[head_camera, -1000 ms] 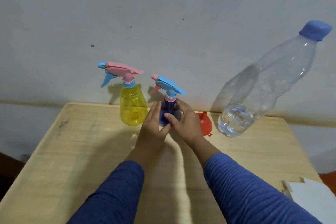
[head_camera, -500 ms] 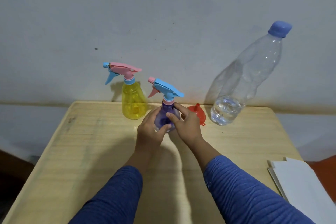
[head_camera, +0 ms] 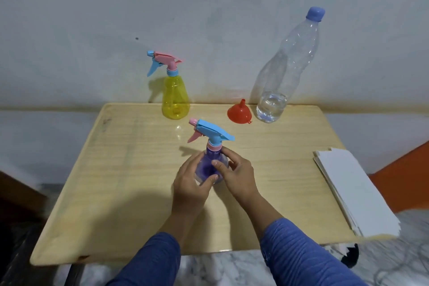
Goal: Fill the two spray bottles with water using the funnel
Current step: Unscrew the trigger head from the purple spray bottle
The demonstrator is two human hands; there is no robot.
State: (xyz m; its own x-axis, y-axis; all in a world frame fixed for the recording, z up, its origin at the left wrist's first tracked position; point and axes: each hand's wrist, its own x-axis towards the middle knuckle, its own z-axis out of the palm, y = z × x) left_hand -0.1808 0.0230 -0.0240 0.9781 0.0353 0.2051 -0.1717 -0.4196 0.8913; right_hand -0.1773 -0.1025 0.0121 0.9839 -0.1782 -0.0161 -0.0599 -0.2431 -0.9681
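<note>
- Close to us, our two arms in blue sleeves [head_camera: 299,255] reach out over the table.
- Our left hand [head_camera: 190,183] curls round the left side of the purple spray bottle [head_camera: 209,167] and holds it.
- Our right hand [head_camera: 239,176] holds the other side — its thumb is on the front and a finger touches just under the pink collar.
- The purple bottle stands upright near the middle of the wooden table [head_camera: 130,169]; its blue and pink top is on.
- A stack of white paper [head_camera: 352,190] lies at the table's right edge.
- Farther back, the yellow spray bottle [head_camera: 175,100] stands upright.
- The red funnel [head_camera: 239,112] sits wide end down just beside the big clear bottle [head_camera: 285,72], which has a little water at the bottom and a blue cap.
- Behind them all is a pale wall [head_camera: 209,7].
</note>
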